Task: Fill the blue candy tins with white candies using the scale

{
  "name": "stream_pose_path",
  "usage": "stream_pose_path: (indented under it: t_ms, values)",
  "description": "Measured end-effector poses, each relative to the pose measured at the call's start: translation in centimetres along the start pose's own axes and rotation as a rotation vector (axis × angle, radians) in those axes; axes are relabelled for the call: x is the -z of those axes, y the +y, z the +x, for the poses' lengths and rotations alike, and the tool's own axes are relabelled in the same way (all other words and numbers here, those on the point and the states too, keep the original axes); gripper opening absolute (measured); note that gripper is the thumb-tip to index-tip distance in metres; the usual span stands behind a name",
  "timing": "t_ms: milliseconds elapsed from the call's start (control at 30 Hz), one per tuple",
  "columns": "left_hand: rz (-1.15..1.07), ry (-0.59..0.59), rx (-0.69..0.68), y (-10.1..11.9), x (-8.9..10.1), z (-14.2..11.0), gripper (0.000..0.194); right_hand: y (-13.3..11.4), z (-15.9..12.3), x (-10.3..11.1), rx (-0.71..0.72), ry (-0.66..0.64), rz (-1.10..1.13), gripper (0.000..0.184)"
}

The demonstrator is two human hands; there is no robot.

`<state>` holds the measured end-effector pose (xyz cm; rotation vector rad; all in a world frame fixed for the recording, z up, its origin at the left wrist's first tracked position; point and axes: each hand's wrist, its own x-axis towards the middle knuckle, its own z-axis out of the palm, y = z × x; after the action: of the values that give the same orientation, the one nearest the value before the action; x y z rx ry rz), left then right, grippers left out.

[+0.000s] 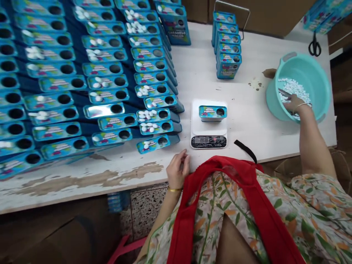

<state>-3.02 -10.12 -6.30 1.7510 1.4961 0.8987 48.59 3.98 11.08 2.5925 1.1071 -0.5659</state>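
My right hand point(293, 104) is inside a turquoise tub point(316, 77), closed around what looks like a metal scoop point(284, 92), mostly hidden by the fingers. Small white candies point(295, 88) cover the tub's bottom around it. My left hand point(178, 169) rests at the table's front edge, fingers curled, with nothing visible in them. Just beyond it stands a white kitchen scale point(209, 126) with a lit display. One blue candy tin point(212, 113) stands upright on the scale, its round hole showing on top.
Rows of blue tins point(107, 69) fill the left, several with white candies on their lids. More tins point(227, 49) stand in a line behind the scale, by a wire holder point(233, 5). Black scissors point(314, 47) lie at the back right. A black strap point(244, 149) lies near the front edge.
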Motion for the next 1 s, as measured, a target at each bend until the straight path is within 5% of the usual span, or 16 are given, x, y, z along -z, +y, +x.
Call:
stream_pose_path:
  t_ms: [133,300,633,767,1000]
  values:
    - [-0.010,0.021,-0.034,0.6,-1.2,0.4,0.024,-0.5,1.1,-1.8,0.119,0.077,0.188,0.037]
    - [0.005,-0.014,-0.076,1.0,-1.3,0.8,0.022,1.2,1.8,-1.5,0.144,0.100,0.483,0.019]
    - [-0.033,0.003,0.032,1.8,-0.9,1.0,0.023,4.2,1.0,-0.4,0.099,0.058,0.920,0.057]
    - [-0.020,-0.039,0.019,2.3,-1.3,1.2,0.027,-0.8,-2.3,0.5,0.324,0.169,1.059,0.047]
    - [-0.034,-0.031,-0.025,2.4,-1.2,1.2,0.025,-14.7,-13.1,0.2,0.837,-0.335,0.675,0.024]
